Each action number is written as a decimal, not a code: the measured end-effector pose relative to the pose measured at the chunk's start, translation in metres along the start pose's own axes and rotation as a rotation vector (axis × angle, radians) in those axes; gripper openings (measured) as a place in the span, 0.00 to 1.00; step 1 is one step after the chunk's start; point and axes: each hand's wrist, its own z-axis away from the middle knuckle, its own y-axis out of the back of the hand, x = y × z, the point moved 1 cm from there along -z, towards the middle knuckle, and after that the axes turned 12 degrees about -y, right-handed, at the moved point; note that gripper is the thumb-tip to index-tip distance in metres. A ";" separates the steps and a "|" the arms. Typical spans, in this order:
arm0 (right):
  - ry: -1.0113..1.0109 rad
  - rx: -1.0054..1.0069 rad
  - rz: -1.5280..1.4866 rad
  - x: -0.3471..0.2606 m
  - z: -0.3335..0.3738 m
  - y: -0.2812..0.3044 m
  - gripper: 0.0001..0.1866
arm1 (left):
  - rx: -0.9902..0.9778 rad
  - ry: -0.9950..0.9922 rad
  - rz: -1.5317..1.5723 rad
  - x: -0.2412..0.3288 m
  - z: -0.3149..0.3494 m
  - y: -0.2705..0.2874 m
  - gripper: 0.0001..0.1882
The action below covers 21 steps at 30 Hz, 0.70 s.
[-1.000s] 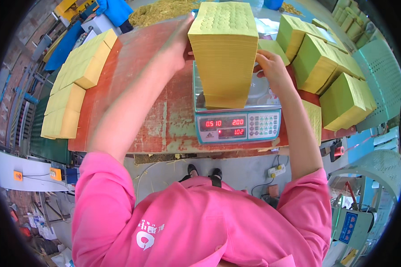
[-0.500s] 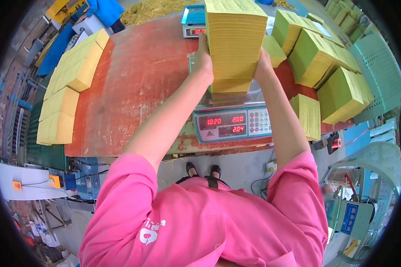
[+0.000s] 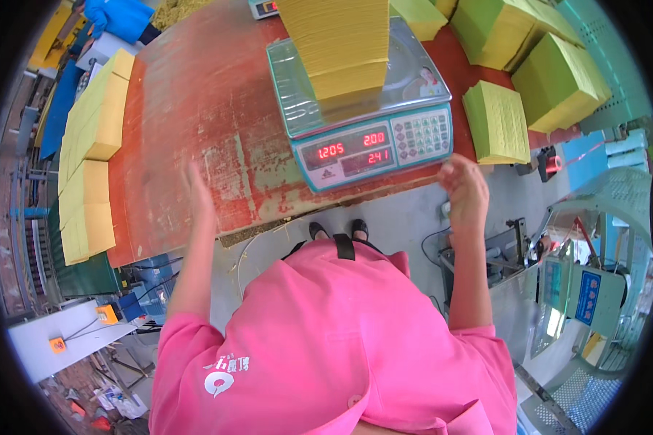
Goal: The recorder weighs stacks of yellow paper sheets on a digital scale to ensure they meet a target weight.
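Observation:
A tall stack of yellow paper sheets [image 3: 345,51] stands on the metal pan of a digital scale [image 3: 421,134], its top cut off by the picture's upper edge. Red digits glow on the scale's front panel. Neither hand touches the stack. My left hand [image 3: 199,196] is over the table's near edge, left of the scale, its fingers stretched out, slightly blurred and holding nothing. Close to the scale's near right corner is my right hand [image 3: 466,190], empty, with loosely bent fingers.
The red worn table [image 3: 196,130] carries a row of yellow paper stacks [image 3: 98,138] along its left side. More stacks [image 3: 566,83] crowd the right, one smaller stack [image 3: 497,123] beside the scale. A second scale [image 3: 263,7] sits behind. A person in blue [image 3: 116,16] is at far left.
Both hands have let go of the paper stack and drawn back toward me, spreading apart. The stack now rests on the scale, and the digits have changed. The view has shifted too.

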 end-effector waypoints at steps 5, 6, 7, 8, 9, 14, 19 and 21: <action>-0.205 0.041 -0.109 0.047 0.023 0.037 0.13 | 0.120 0.061 -0.017 -0.012 0.032 0.018 0.33; -0.214 0.039 -0.134 0.049 0.024 0.029 0.13 | 0.122 0.061 -0.019 -0.011 0.033 0.015 0.33; -0.215 0.036 -0.134 0.051 0.023 0.023 0.13 | 0.110 0.032 -0.016 -0.011 0.033 0.011 0.33; -0.213 0.000 -0.140 0.051 0.020 0.017 0.13 | 0.098 0.003 -0.012 -0.009 0.033 0.007 0.33; -0.207 -0.029 -0.145 0.052 0.019 0.012 0.12 | 0.095 0.004 -0.009 -0.001 0.034 -0.001 0.33; -0.187 -0.071 -0.106 0.054 0.017 0.006 0.14 | 0.082 -0.054 0.178 0.038 0.028 -0.019 0.32; -0.233 -0.047 -0.146 0.055 0.014 0.010 0.12 | 0.062 -0.064 0.223 0.069 0.015 -0.029 0.30; -0.238 -0.054 -0.151 0.057 0.013 0.009 0.12 | 0.041 -0.089 0.230 0.096 0.008 -0.039 0.30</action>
